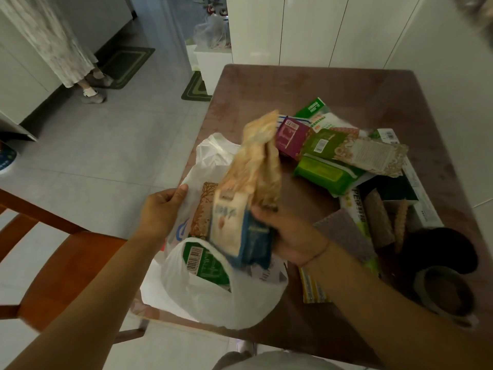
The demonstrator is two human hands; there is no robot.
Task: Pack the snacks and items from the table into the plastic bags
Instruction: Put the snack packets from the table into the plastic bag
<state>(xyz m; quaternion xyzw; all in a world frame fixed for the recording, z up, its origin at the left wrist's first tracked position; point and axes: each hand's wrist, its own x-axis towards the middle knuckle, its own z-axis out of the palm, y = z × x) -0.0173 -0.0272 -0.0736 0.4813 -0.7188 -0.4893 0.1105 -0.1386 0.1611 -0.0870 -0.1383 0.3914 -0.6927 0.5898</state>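
A white plastic bag (213, 300) lies open at the near left edge of the brown table (314, 86). Inside it I see a green packet with a barcode (205, 263) and an orange patterned packet (204, 209). My left hand (162, 212) pinches the bag's left rim and holds it open. My right hand (290, 236) grips a long beige and blue snack packet (248, 190), blurred by motion, tilted just above the bag's mouth.
Several packets lie piled at the table's middle: a maroon box (289, 136), green wipes pack (328, 174), patterned packet (370, 156). Two dark bowls (442, 287) and a cling-film box (360, 217) sit at the right. A wooden chair (58, 265) stands left. A person stands far left (66, 49).
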